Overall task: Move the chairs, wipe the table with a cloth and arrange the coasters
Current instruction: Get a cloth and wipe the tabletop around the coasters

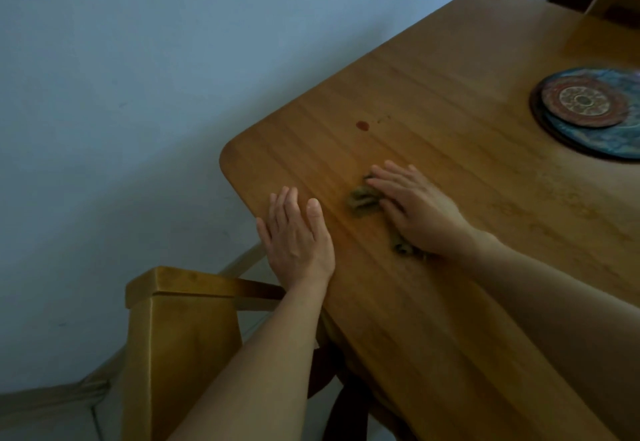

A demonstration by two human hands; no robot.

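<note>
Your right hand (415, 212) presses the cloth (363, 201) flat, fingers (388, 177) straight, near the tabletop's (450, 302) left corner. Your left hand (298, 232) lies open beside it. Push the cloth farther over what looks like a red spot (362, 125), with even pressure.

— What shows of the person?
— Two bare forearms and two bare hands, the left hand (298, 232) and the right hand (415, 208).
— Nails?
— Short and seemingly unpainted, though the dim light blurs them.
</note>
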